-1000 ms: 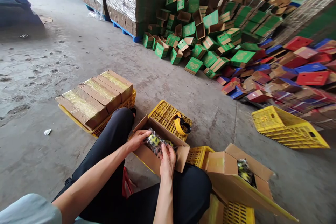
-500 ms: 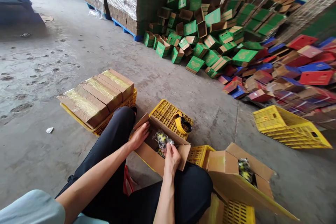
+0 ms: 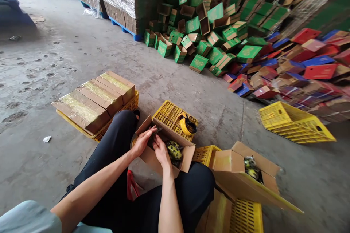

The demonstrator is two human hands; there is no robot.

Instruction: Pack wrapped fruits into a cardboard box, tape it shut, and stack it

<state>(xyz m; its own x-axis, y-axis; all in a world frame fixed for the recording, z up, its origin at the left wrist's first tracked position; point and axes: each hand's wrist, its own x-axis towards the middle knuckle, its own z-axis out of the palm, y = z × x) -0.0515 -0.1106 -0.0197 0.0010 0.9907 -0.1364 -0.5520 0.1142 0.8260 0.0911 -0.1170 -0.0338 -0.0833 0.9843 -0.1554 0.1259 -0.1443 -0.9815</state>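
Note:
An open cardboard box [image 3: 153,160] sits between my knees. Inside its right part lie plastic-wrapped yellow items with black spots [image 3: 174,150]; their kind is unclear. My left hand [image 3: 142,142] is at the box's left end, fingers closed on a dark plastic-wrapped item [image 3: 158,130]. Beside it, my right hand [image 3: 162,151] reaches into the box with its fingertips against the same item. Both hands cover most of that item. Behind the box, a yellow tape dispenser [image 3: 187,124] rests on an upturned yellow crate [image 3: 168,111].
To the left, taped cardboard boxes [image 3: 94,96] fill a yellow crate [image 3: 97,137]. At my right knee stands another open box [image 3: 232,164] holding spotted items. A yellow crate [image 3: 295,123] lies further right. Green boxes [image 3: 198,62] and red and blue boxes [image 3: 319,71] are heaped behind.
My right hand has moved left inside the box with the wrapped item, up to my left hand. More of the spotted items in the box now show. The view has shifted slightly.

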